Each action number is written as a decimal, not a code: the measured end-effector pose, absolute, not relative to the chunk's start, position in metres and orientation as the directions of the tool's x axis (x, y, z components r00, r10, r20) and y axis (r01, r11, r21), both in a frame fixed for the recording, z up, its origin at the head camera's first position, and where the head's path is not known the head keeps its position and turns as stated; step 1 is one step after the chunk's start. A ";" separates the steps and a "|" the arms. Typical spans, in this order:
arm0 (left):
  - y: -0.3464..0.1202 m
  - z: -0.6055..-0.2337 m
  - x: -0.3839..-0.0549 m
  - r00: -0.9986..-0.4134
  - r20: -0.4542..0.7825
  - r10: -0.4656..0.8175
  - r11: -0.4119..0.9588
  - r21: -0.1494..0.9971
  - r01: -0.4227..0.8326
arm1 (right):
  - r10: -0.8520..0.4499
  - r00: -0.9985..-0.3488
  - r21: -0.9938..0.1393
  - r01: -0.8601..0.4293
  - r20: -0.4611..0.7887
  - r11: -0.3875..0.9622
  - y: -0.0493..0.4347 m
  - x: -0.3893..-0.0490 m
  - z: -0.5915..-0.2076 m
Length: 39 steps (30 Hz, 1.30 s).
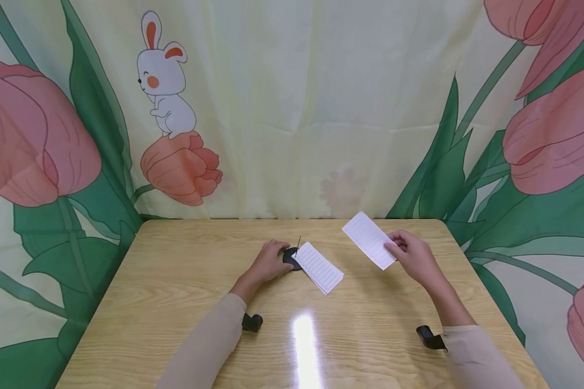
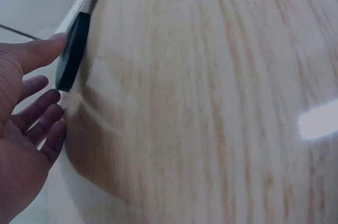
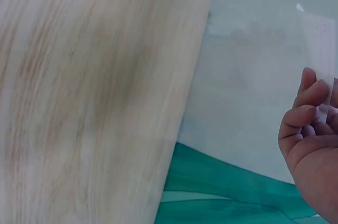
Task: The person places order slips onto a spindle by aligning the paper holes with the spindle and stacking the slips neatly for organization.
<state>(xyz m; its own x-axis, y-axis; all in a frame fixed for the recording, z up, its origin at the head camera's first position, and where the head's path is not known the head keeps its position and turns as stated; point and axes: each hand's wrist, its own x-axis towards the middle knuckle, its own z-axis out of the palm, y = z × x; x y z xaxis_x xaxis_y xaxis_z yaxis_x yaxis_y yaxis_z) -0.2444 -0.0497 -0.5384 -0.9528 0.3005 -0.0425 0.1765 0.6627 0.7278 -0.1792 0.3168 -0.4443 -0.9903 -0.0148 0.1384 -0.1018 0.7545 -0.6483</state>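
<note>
A receipt spike with a round black base (image 1: 290,259) and a thin upright metal pin (image 1: 299,246) stands on the table. My left hand (image 1: 270,260) holds the base by its edge; in the left wrist view, the thumb lies against the dark base (image 2: 73,52) while the other fingers curl loosely below. Lined white slips (image 1: 320,268) lie in a small stack, one corner over the base at the pin. Off to the right, my right hand (image 1: 411,254) pinches another printed paper slip (image 1: 368,241) by its lower right edge, above the table. That slip (image 3: 319,44) appears edge-on in the right wrist view.
The wooden table (image 1: 185,281) ends at a curtain (image 1: 292,119) printed with tulips and a rabbit. Black wrist mounts (image 1: 430,338) protrude from both sleeves. A bright light reflection (image 1: 305,346) shows on the front of the table.
</note>
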 end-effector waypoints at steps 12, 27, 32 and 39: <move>-0.061 -0.511 -0.245 -0.960 0.012 0.281 0.559 0.811 0.174 | -0.043 -0.984 -0.665 -0.149 0.173 0.732 0.296 -0.187 -0.435; -0.056 -0.460 -0.244 -0.922 0.270 0.276 0.465 0.802 0.374 | -0.099 -0.969 -0.684 -0.230 0.225 0.692 0.269 -0.191 -0.425; -0.047 -0.443 -0.243 -0.919 0.304 0.249 0.424 0.819 0.386 | -0.110 -0.966 -0.689 -0.245 0.235 0.682 0.259 -0.194 -0.425; -0.039 -0.427 -0.241 -0.921 0.301 0.247 0.375 0.847 0.377 | -0.133 -0.966 -0.710 -0.253 0.221 0.657 0.246 -0.195 -0.422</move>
<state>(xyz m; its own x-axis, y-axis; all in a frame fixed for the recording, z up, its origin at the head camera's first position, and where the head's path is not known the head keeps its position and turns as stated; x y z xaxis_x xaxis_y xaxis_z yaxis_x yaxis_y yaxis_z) -0.2414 -0.0393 -0.4275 -0.9211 0.2466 0.3012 0.3774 0.3753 0.8466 -0.1946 0.2464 -0.4223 -0.9660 -0.1331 0.2215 -0.2533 0.6568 -0.7103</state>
